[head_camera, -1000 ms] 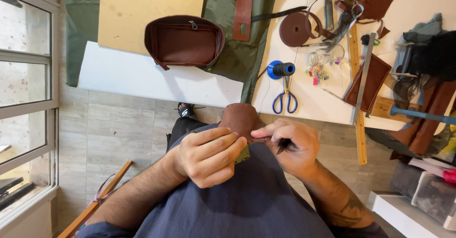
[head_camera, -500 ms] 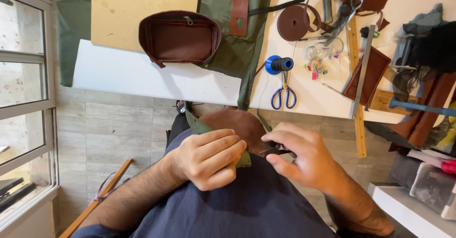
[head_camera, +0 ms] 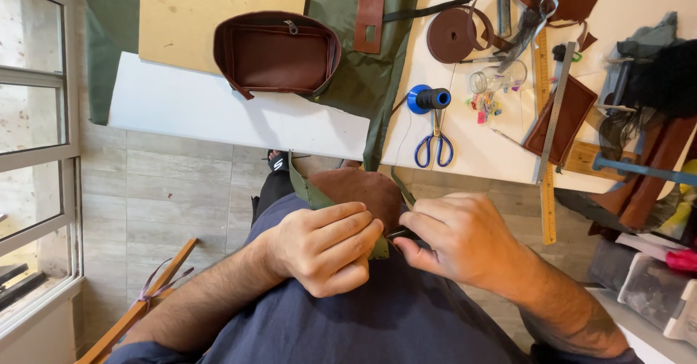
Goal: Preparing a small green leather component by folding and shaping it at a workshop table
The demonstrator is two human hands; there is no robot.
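While I watch from the head camera, the lines run:
Table point(head_camera: 239, 110): white, ahead of my lap, brown bag point(head_camera: 276, 51) on it.
Leather piece point(head_camera: 359, 189): brown with green lining, on my lap.
Left hand point(head_camera: 323, 248): clamped on its edge.
Right hand point(head_camera: 454, 240): closed on a dark tool point(head_camera: 401, 235), just beside the left.
Scissors point(head_camera: 434, 146): blue-handled, below the thread spool point(head_camera: 428, 99).

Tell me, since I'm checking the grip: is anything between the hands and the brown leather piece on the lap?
Nothing visible. The left hand pinches the brown leather piece and its green lining directly; the right hand meets the same edge, holding a small dark tool.
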